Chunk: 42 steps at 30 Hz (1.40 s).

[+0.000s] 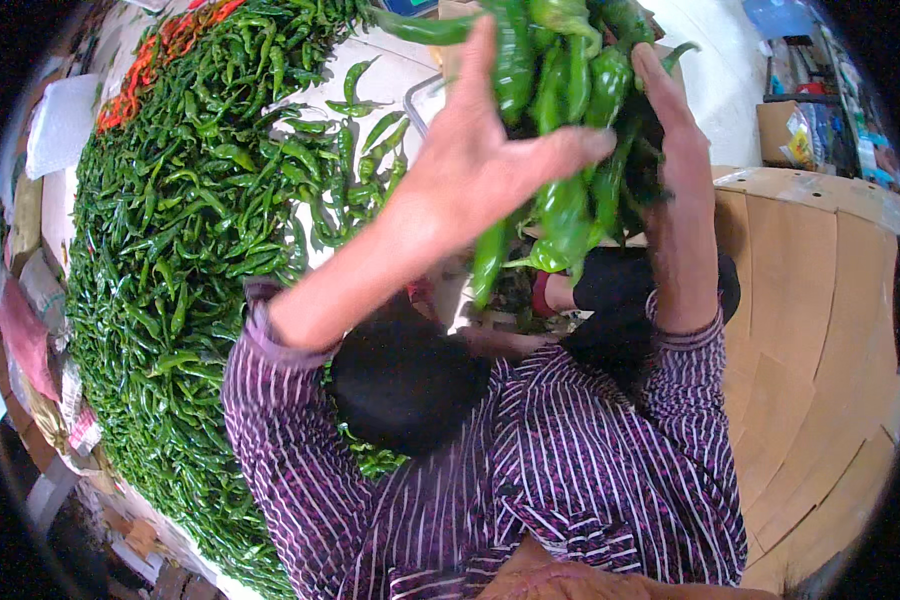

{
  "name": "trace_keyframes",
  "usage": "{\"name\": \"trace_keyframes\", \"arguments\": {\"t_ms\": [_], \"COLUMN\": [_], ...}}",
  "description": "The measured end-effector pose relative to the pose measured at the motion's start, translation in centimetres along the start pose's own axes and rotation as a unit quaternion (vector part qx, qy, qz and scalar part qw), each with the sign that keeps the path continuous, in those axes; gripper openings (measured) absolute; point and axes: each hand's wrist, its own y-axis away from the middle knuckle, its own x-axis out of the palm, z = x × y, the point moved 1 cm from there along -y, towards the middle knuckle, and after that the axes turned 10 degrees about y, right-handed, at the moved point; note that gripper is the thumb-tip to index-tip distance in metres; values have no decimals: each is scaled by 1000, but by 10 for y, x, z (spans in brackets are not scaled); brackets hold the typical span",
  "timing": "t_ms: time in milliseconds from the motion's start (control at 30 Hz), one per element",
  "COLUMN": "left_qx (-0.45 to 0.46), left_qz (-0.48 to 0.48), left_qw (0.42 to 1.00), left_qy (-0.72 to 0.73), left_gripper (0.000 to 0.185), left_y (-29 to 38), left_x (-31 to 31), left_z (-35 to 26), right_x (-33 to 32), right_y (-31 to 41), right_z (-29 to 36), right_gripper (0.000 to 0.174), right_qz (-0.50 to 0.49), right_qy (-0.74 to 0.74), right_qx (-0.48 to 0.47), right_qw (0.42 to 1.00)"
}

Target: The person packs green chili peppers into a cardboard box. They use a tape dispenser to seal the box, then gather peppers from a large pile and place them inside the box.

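Several long green peppers (570, 97) are bunched between my two hands at the top of the view. My left hand (487, 135) spreads its fingers across the near side of the bunch, its thumb lying over the peppers. On the other side, my right hand (671, 112) presses along the bunch with its fingers raised. Some peppers hang down below the hands, above my lap. A large heap of green peppers (165, 262) spreads along the left, and looser ones (307, 150) lie on a white surface beside it. Parts of both hands are blurred.
Red peppers (150, 67) lie at the heap's far upper left edge. Flattened cardboard (802, 300) covers the right side. A shelf with goods and a cardboard box (780, 131) stand at the upper right. Sacks (26, 337) lie beyond the heap at the left.
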Motion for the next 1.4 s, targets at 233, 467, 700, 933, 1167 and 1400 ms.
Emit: {"name": "trace_keyframes", "arguments": {"t_ms": [233,467,700,933,1167,1400], "left_qx": [-91,-244,-386,-198,-86,-163], "left_qz": [118,-146,-153,-134,-127,-60], "left_qw": [989,956,894,892,859,839], "left_qy": [-17,78,-168,-383,-489,-516], "left_gripper": [78,58,46,51,56,43], "left_y": [-22,93,206,120,-40,-45], "left_x": [-5,-111,-148,-175,-152,-136], "left_z": [55,114,249,253,317,354], "right_x": [-81,-29,53,90,119,128], "right_y": [-26,58,123,80,11,-22], "right_z": [-63,-15,-88,-252,-340,-368], "right_gripper": [60,38,20,42,60,75], "right_qz": [-133,-24,387,277,141,118], "right_qy": [366,438,255,409,390,366], "right_qx": [-39,-253,-56,-67,-37,154], "right_qw": [920,862,884,867,909,910]}}
